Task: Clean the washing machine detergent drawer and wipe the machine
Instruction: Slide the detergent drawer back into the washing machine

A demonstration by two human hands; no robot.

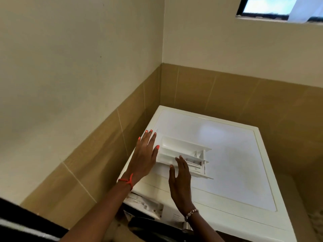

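My flat, open left hand (146,155) and right hand (180,179) flank, gripping nothing, the white plastic detergent drawer (183,157) lying atop the white washing machine (227,154); a nudge might slide it off.

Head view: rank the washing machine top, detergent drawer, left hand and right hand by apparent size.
1. Washing machine top, largest.
2. Detergent drawer.
3. Left hand and right hand: about equal, so not ranked.

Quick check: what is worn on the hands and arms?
The left hand has orange painted nails and a red-orange string bracelet at the wrist. The right hand has a beaded metallic bracelet at its wrist. No sleeves or gloves show on either forearm.
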